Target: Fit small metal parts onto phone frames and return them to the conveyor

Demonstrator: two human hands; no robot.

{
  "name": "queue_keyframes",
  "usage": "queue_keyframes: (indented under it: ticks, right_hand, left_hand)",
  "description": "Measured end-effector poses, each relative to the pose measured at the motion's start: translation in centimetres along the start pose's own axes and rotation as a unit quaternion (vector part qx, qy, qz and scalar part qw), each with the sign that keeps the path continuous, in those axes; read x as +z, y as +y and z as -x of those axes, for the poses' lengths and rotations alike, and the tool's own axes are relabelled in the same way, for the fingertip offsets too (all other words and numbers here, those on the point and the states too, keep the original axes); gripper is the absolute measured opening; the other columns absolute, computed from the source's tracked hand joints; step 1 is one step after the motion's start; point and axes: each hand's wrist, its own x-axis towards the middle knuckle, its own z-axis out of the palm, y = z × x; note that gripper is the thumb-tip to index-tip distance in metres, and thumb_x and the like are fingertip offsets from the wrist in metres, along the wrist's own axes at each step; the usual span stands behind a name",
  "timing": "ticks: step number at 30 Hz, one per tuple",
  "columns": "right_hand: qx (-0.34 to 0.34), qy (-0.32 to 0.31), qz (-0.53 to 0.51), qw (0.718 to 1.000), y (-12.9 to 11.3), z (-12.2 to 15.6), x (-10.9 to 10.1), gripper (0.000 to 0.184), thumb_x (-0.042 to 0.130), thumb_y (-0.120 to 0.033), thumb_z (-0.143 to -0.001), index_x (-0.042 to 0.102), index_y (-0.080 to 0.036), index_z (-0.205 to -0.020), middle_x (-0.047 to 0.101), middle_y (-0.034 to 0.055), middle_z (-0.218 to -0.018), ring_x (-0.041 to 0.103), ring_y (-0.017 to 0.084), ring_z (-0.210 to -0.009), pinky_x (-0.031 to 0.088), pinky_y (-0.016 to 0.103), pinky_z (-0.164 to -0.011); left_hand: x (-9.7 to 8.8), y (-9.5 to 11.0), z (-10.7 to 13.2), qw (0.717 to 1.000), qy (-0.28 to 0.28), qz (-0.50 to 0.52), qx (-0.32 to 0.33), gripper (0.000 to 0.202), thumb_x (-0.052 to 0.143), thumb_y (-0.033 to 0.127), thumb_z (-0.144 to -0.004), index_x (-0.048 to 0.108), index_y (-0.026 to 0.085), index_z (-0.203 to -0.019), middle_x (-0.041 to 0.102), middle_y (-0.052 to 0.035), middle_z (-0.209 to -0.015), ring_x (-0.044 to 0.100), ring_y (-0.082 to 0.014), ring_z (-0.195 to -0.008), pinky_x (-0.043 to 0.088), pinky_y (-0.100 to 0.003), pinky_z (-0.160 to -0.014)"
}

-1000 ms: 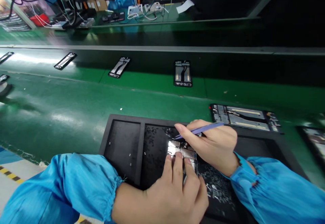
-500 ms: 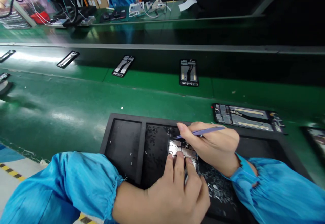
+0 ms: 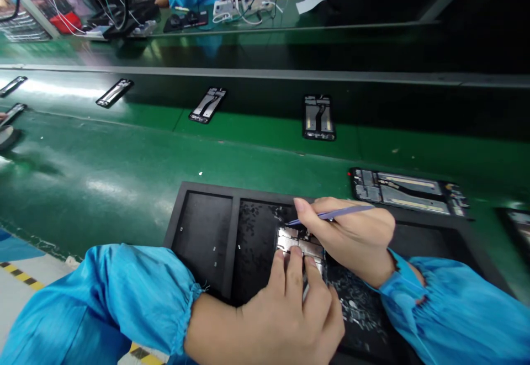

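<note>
opened smartphone [image 3: 289, 238] in a black tray [image 3: 232, 243], near the tray's far edge, beneath the fingertips of the left hand [image 3: 300, 307], whether that hand grips unclear, right hand [image 3: 356, 238] beside it, grasping purple tweezers [image 3: 345, 211]

Beyond the tray [image 3: 232, 243], left is passable; a phone [image 3: 409, 192] obstructs the right.
</note>
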Motion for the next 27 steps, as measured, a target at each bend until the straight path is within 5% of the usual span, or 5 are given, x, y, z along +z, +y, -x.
queue_keyframes:
  ticks: [27]
  right_hand:
    - [0.028, -0.024, 0.008, 0.999, 0.16, 0.17, -0.19, 0.053, 0.052, -0.034, -0.102, 0.058, -0.021, -0.051, 0.059, -0.001, -0.044, 0.057, 0.01, -0.042, 0.025, 0.031, -0.043]
  left_hand:
    - [-0.47, -0.35, 0.13, 1.0, -0.023, 0.01, 0.016, 0.078, 0.026, 0.065, -0.101, 0.053, 0.003, -0.14, 0.06, -0.0274, -0.131, 0.059, -0.0474, -0.121, 0.041, -0.06, -0.101]
